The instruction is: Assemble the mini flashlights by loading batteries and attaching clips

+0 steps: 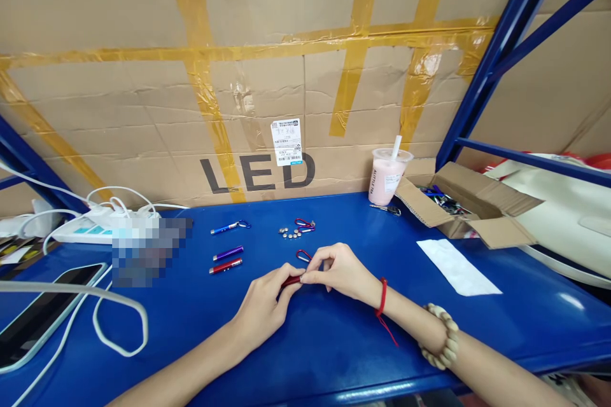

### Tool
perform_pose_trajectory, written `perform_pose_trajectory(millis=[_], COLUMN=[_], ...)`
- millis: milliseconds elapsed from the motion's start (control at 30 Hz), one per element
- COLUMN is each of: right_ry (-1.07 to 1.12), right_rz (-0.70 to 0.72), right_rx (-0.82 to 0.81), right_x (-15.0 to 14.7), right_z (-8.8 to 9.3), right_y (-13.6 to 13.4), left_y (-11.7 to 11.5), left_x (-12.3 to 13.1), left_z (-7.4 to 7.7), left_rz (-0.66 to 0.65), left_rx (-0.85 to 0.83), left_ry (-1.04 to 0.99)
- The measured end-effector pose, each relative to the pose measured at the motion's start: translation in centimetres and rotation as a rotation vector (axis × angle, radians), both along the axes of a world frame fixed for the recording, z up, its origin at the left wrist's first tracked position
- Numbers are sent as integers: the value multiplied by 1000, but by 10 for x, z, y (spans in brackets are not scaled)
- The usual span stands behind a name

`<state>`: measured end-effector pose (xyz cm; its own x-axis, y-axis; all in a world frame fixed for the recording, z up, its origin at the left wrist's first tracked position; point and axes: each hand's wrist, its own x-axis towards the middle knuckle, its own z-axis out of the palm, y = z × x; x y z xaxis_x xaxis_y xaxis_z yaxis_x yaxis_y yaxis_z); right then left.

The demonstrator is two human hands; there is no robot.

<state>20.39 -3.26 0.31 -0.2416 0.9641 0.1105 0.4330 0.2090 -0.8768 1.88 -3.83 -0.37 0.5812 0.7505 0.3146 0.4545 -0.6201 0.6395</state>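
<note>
My left hand [270, 297] is closed around a slim red mini flashlight [292, 280], most of it hidden by the fingers. At the flashlight's right end, the thumb and fingertips of my right hand [337, 272] are pinched together. A red carabiner clip [303, 255] shows just beyond the right fingers; whether they touch it I cannot tell. To the left lie a blue flashlight with a clip [225, 228], a purple tube [228, 253] and another red flashlight [226, 266]. Several button cells [291, 235] sit behind my hands, beside red carabiner clips [305, 226].
A pink drink cup [384, 178] stands at the back, with a dark metal object [386, 209] before it. Right of it are an open carton [456, 203] of small parts and white paper [457, 267]. A power strip [90, 227], phone [48, 311] and cables occupy the left.
</note>
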Motion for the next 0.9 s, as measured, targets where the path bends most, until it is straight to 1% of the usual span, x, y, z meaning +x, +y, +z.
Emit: perform_pose_trajectory(millis=[133, 233, 400, 533, 667, 800, 900], right_ry=[33, 100, 211, 204, 195, 175, 160], right_rz=[-3, 22, 25, 25, 20, 14, 24], right_rx=[-21, -85, -151, -199, -221, -215, -201], right_x=[-2, -4, -6, -6, -5, -3, -2], right_z=[0, 1, 1, 1, 2, 2, 1], right_y=[0, -1, -1, -1, -2, -1, -1], left_y=[-1, -1, 1, 2, 2, 1, 1], left_x=[0, -1, -3, -3, -2, -1, -2], left_z=[1, 1, -4, -4, -2, -1, 0], left_rz=[5, 5, -19, -41, -36, -5, -6], left_rx=[10, 16, 81, 158, 205, 219, 196], left_ry=[13, 6, -5, 13, 32, 56, 55])
